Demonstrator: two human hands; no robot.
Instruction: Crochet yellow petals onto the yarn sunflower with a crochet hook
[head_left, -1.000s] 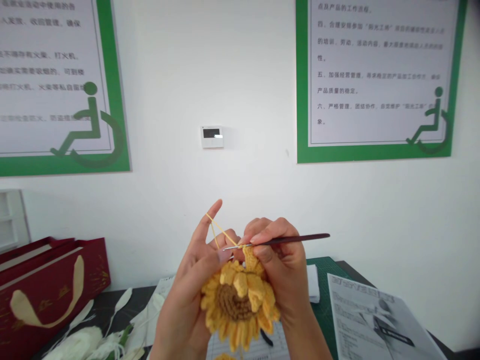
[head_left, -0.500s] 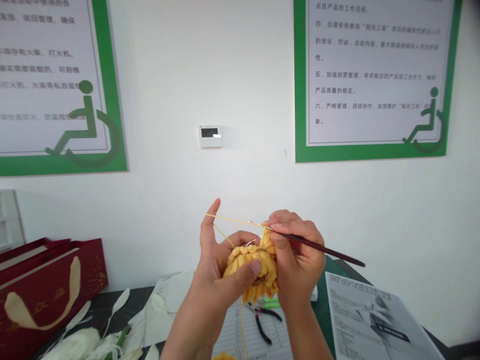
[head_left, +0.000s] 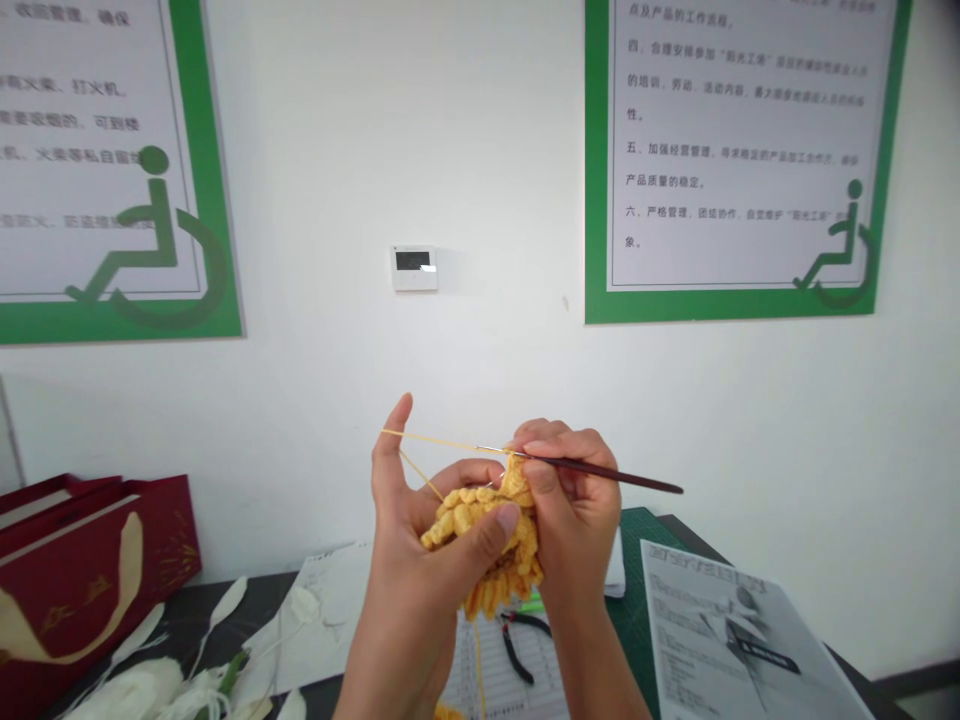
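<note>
My left hand (head_left: 431, 540) pinches a yellow crocheted piece (head_left: 491, 575) between thumb and fingers, its index finger raised. Over that finger runs a strand of yellow yarn (head_left: 431, 439), stretched across to the hook. In my right hand (head_left: 574, 510) is a crochet hook (head_left: 622, 474) with a dark red handle, gripped near its metal shaft. The metal tip points left, just above the upper right part of the piece, where yellow stitches meet it. Another yarn strand (head_left: 480, 665) hangs below the piece. My fingers hide part of the work.
Pliers with black handles (head_left: 516, 655) lie on a printed sheet under my hands. To the right are a green cutting mat (head_left: 637, 560) and a printed page (head_left: 739, 630). A red gift bag (head_left: 90, 570), white yarn (head_left: 139, 690) and white crocheted leaves (head_left: 225, 605) are at left.
Both hands, the crocheted piece and the hook appear slightly further left. The view has shifted a little too. The hook's handle lies nearer to level, and the piece has tilted slightly.
</note>
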